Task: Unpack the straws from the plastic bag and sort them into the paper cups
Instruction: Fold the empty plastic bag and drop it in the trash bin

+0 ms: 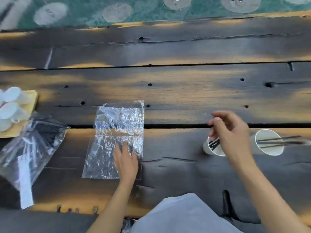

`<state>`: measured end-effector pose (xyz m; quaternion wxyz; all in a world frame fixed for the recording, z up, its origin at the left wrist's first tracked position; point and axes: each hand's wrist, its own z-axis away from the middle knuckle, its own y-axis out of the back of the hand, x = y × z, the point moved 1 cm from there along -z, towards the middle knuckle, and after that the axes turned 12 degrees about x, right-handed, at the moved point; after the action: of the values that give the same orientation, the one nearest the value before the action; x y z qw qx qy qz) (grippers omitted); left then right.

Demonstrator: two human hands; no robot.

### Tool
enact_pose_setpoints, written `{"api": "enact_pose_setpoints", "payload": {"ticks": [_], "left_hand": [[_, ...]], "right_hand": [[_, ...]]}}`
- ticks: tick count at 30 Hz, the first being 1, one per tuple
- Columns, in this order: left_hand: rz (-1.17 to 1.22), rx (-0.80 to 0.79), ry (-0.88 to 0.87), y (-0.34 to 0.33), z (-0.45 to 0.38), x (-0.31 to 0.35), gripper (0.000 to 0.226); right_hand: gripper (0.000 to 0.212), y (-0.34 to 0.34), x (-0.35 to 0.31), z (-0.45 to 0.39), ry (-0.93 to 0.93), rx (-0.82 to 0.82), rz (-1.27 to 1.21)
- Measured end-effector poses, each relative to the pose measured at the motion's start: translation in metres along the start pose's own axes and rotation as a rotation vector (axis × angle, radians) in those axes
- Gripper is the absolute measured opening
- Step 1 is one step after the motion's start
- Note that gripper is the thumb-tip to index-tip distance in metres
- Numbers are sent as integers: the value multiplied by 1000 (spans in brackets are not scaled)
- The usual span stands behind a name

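Several broad, dark planks with knots and long cracks make up the worktop [185, 91] before me, and beyond its far edge lies a green floor [148, 10] patterned with pale round patches. On my far left a wooden tray [32, 98] holds white cups [11, 105] lying on their sides, and just beside it sits a full plastic bag [30, 145] with black straws inside, its near end reaching toward me. In the middle an empty, crinkled clear bag [116, 132] lies flat across the gap between two planks. To the right two paper cups stand near each other: the nearer paper cup [212, 147] has short dark straws showing in it, and the farther paper cup [269, 142] holds long black straws [282, 141] leaning out over its rim to the right. My left hand [126, 162] rests flat on the near part of the empty bag, fingers straight and slightly spread. My right hand [230, 132] hovers over the nearer cup, partly hiding it, fingers loosely curled; I cannot tell whether they pinch a straw.
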<state>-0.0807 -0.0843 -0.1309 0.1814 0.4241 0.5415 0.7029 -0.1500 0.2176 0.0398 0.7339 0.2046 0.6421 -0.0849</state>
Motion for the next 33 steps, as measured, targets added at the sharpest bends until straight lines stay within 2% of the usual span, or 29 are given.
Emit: {"api": "enact_pose_setpoints", "payload": {"ticks": [2,4,6,9,15,18,21,24,28,33], "left_hand": [[-152,-39,34,6,-2,-27,64],[-229,-160,89,6,3,-49,71],[-225,-265,168,2,11,-58,76],[-154,-285,184,-4,18,-42,73],[67,-438,42,-18,32,11,66],[163,-522,-37,-23,41,23,57],[138,-428,-176,-20,35,21,54],[35,-277,-274,-12,8,9,57],[-104,-232,-363,-7,-41,-10,60],[-259,-266,-510,-7,-71,-31,60]], "right_hand": [[23,-32,20,13,-95,-158,61],[24,-57,42,26,-189,-287,149],[21,-72,63,38,-267,-401,258],[21,-85,92,46,-297,-502,438],[29,-91,125,46,-192,-555,732],[34,-97,134,47,4,-620,838],[46,-99,146,52,290,-729,1045],[62,-100,156,61,429,-879,1218],[69,-92,167,70,465,-995,1327],[74,-65,157,69,485,-914,1367]]}}
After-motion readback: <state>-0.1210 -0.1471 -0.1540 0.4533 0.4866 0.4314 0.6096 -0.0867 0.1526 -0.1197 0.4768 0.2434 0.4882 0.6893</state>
